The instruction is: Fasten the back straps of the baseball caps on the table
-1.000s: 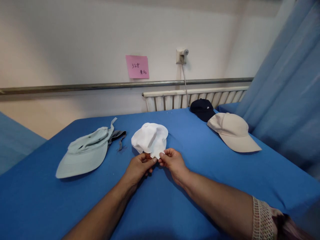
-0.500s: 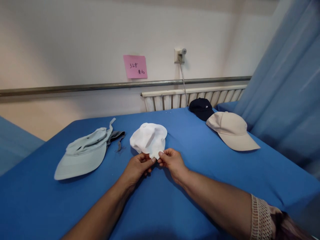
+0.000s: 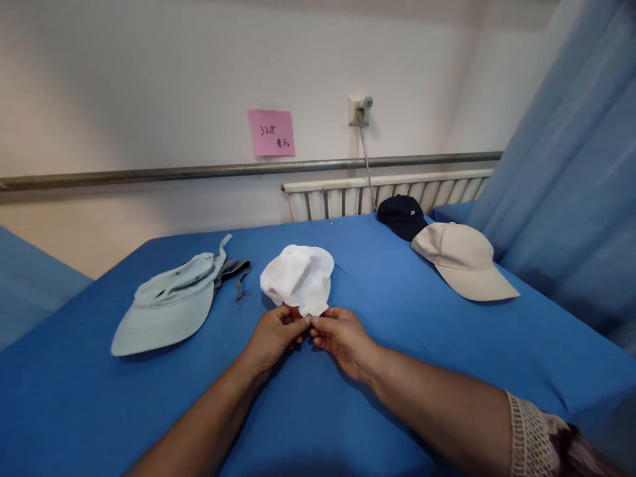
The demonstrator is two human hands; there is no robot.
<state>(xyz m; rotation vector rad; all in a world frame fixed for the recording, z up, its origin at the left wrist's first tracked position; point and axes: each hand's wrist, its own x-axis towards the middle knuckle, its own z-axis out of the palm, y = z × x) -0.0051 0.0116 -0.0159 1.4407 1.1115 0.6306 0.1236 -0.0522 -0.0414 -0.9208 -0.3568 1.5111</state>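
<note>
A white cap [image 3: 298, 275] lies crumpled at the middle of the blue-covered bed [image 3: 308, 411], its near edge toward me. My left hand [image 3: 279, 336] pinches that near edge between thumb and fingers. From the other side, my right hand [image 3: 342, 341] is closed at the same edge, its thumb tip touching my left thumb. The exact bit of strap or hem between the fingertips is hidden.
To the left rests a pale green cap [image 3: 169, 305] with a dark strap [image 3: 231, 270] beside it. A navy cap [image 3: 401, 215] and a beige cap [image 3: 460, 258] sit at the back right. Behind are a rail [image 3: 199, 173], a pink note [image 3: 271, 132] and a corded socket [image 3: 358, 111]. A curtain [image 3: 561, 165] hangs right.
My right hand has shifted slightly down and left along the cap's near edge, bringing its fingertips against my left thumb. The cap itself stays nearly in place.
</note>
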